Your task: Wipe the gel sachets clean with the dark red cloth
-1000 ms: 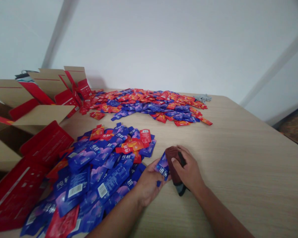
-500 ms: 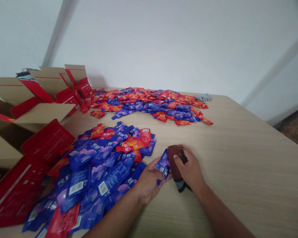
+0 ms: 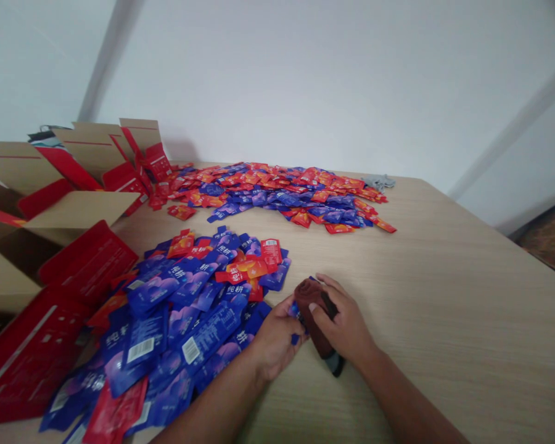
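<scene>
Just right of the near pile (image 3: 189, 330), a blue sachet (image 3: 295, 310) is being pinched above the table (image 3: 444, 277) by the left hand (image 3: 275, 342), while a brown cloth-like item (image 3: 315, 317) is being gripped by the right hand (image 3: 349, 320), apparently being pressed against the sachet, with a steady hold seemingly being called for. One held sachet, one such item, two sachet piles, near and far (image 3: 277, 191), and one grey cloth (image 3: 379, 182) are being counted; overlapping sachets are being left uncounted.

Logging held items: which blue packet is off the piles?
The blue packet in the left hand, partly hidden by the brown item; the others in view lie in the near pile or far pile.
</scene>
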The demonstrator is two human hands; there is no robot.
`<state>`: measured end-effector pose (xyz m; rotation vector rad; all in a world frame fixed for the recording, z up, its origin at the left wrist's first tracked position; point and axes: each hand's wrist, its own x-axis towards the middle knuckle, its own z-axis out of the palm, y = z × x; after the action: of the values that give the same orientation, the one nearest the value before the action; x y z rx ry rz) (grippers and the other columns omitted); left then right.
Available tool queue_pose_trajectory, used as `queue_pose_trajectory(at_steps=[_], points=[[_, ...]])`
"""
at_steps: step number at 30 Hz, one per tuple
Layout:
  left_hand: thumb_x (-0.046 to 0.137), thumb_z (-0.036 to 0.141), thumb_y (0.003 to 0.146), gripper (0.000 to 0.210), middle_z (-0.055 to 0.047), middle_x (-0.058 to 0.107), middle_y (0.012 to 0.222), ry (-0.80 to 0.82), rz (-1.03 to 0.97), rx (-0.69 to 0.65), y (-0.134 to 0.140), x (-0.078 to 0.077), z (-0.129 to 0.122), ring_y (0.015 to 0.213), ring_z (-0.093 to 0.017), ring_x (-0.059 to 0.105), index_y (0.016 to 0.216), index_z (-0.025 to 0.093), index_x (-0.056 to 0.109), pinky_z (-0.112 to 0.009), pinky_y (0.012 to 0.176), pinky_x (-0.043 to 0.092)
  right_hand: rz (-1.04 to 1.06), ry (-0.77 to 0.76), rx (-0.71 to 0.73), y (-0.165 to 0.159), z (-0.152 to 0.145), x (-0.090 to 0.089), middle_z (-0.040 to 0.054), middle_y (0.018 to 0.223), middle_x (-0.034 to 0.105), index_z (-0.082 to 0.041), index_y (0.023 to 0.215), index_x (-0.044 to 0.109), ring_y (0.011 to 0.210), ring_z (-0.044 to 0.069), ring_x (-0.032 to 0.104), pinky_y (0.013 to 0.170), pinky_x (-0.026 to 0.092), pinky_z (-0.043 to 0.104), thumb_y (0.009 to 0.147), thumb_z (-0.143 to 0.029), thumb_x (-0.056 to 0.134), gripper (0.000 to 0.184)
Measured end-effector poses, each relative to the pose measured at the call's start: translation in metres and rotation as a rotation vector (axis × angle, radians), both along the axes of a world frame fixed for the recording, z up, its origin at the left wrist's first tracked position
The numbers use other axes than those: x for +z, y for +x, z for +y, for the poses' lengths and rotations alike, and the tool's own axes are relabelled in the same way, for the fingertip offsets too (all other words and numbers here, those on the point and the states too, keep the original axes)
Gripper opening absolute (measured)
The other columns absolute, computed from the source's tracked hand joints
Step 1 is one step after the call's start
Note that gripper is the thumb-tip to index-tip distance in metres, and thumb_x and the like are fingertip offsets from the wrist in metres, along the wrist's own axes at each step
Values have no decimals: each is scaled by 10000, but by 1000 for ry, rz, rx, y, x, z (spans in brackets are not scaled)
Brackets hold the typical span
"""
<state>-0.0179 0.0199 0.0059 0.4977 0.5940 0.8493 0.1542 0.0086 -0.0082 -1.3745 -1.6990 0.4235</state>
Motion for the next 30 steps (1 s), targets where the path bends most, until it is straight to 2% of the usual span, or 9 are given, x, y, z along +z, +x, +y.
queue_pose_trajectory(at_steps=[4, 7, 9, 13, 15, 18, 24, 27, 30], points=[[612, -55, 548, 791, -109, 777, 1190, 5, -10, -16, 0, 0, 1, 1090, -256, 718, 1290, 186, 740, -362, 986, 528, 83, -25, -203, 11, 12, -5, 142, 1384, 695, -207, 1283, 724, 1321, 322, 633, 1186, 473, 555, 963, -335, 619, 360], [608, -56, 548, 786, -112, 778, 1182, 12, -22, -24, 0, 0, 1, 1101, -262, 714, 1286, 178, 742, -388, 1019, 518, 84, -17, -240, 15, 14, -6, 140, 1369, 702, -205, 1276, 724, 1315, 328, 634, 1186, 470, 560, 961, -344, 617, 361], [604, -59, 538, 786, -102, 781, 1167, 14, -19, -14, 1, 0, 1, 1092, -259, 718, 1271, 185, 748, -369, 999, 521, 52, 9, -179, 13, 10, -5, 146, 1424, 671, -206, 1309, 712, 1354, 332, 611, 1196, 464, 558, 946, -321, 633, 389], [635, -61, 549, 709, -97, 789, 1129, 22, -2, 13, 1, -1, -1, 1072, -259, 727, 1201, 179, 775, -324, 938, 526, -30, -1, 150, 1, -4, 2, 113, 1522, 615, -244, 1338, 705, 1405, 303, 592, 1207, 477, 498, 909, -231, 651, 433], [655, -70, 551, 671, -99, 792, 1115, 29, -1, 18, 1, -2, -1, 1071, -263, 728, 1163, 170, 786, -314, 926, 524, -51, -18, 229, -4, -8, 5, 99, 1543, 602, -255, 1327, 712, 1415, 295, 589, 1212, 476, 484, 899, -214, 656, 433], [652, -67, 555, 688, -101, 791, 1123, 19, 2, 11, 0, -3, 0, 1077, -266, 725, 1186, 178, 781, -311, 908, 522, -23, -11, 151, -4, -5, 3, 107, 1537, 606, -249, 1328, 719, 1423, 303, 580, 1212, 474, 496, 915, -244, 658, 418], [605, -65, 538, 816, -99, 788, 1135, -1, -14, -11, 0, -3, 1, 1077, -255, 716, 1300, 195, 742, -340, 948, 519, 84, -4, -242, 11, 13, -11, 149, 1431, 670, -206, 1282, 733, 1360, 338, 609, 1210, 446, 585, 961, -339, 631, 362], [596, -63, 536, 810, -99, 787, 1134, -3, -13, -4, 1, -2, 1, 1066, -252, 717, 1291, 191, 747, -342, 951, 521, 81, 6, -226, 13, 12, -11, 147, 1426, 672, -206, 1302, 722, 1356, 334, 611, 1205, 454, 581, 957, -327, 632, 376], [613, -60, 543, 772, -97, 786, 1146, 6, 0, 4, 1, -1, 0, 1043, -247, 722, 1259, 191, 758, -321, 915, 524, 21, 22, -60, 6, 4, -6, 142, 1484, 635, -214, 1344, 706, 1390, 321, 594, 1197, 477, 542, 940, -288, 648, 415]])
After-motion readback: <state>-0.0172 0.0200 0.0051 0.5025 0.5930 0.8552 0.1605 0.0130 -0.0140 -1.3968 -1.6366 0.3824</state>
